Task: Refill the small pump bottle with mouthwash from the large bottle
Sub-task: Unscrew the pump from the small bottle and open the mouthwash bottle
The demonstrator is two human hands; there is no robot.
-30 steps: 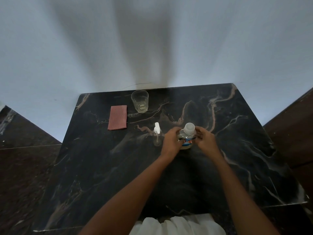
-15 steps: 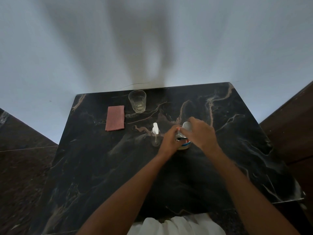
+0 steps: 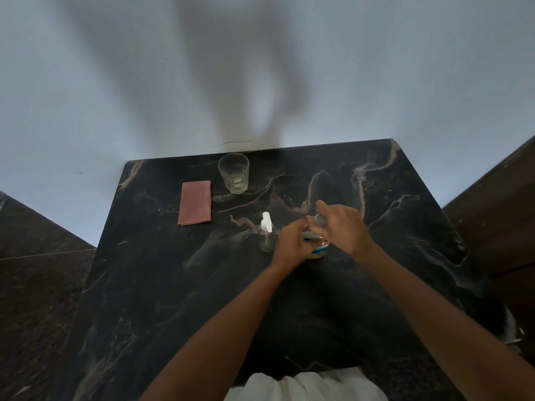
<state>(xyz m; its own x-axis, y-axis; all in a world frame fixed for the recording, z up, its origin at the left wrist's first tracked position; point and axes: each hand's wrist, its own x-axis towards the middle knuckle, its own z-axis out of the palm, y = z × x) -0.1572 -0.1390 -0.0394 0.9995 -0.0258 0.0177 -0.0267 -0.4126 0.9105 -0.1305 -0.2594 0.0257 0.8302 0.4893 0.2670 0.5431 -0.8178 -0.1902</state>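
- Large bottle (image 3: 318, 248) stands on the dark marble table (image 3: 150, 285), mid-table, mostly hidden by both hands; only its blue-red label and a bit of shoulder show.
- Left hand (image 3: 291, 245) is wrapped around the bottle's body, fingers curled to its side, steadying it.
- Right hand (image 3: 343, 227) sits over the top, fingers closed around the pale cap (image 3: 320, 219); looks like a twisting grip, and the cap looks raised off the neck, though blur stops me being sure it is free.
- Small pump bottle (image 3: 266, 237) stands just left of the left hand, upright, white pump head on, so not ready to take liquid yet.
- Risk: if the cap pops loose suddenly, the squeezed bottle could slosh mouthwash onto the marble.
- Risk: left knuckles are just beside the pump bottle; an elbow shift could knock that light thing over.
- Risk: the narrow pump neck makes pouring from a wide mouth prone to spilling.
- Contents: large bottle's liquid level cannot tell, hands cover it; pump bottle is clear and looks near empty.
- Glass tumbler (image 3: 234, 173) at the back edge, apparently empty; folded pink cloth (image 3: 195, 202) beside it, handy for drips.
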